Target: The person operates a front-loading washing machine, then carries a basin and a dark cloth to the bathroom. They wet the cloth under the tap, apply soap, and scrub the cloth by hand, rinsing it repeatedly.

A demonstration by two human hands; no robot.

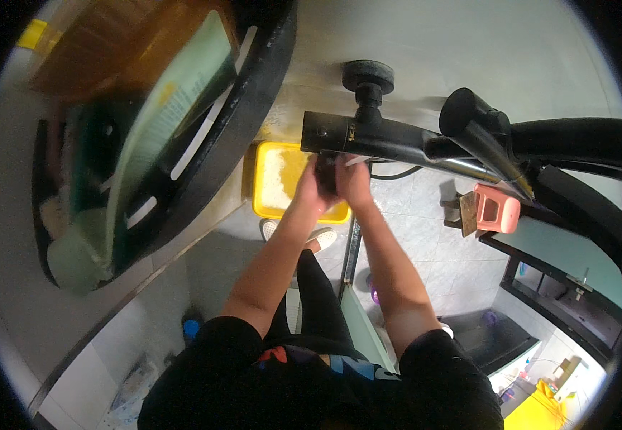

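Both of my hands are raised just beneath a black wall-mounted shower mixer bar. My left hand and my right hand lie on either side of a dark object under the bar's end. The mixer hides part of the fingers, so I cannot tell whether they grip it or only touch it. A thin pale strip shows by the right hand's fingers. Below the hands a yellow rectangular basin with whitish contents stands on the floor.
At upper left, close to the camera, hangs a black slotted shelf with bottles and a pale green pouch. A black shower arm extends right. A pink plastic stool stands on the tiles, and a glass panel rises beside my legs.
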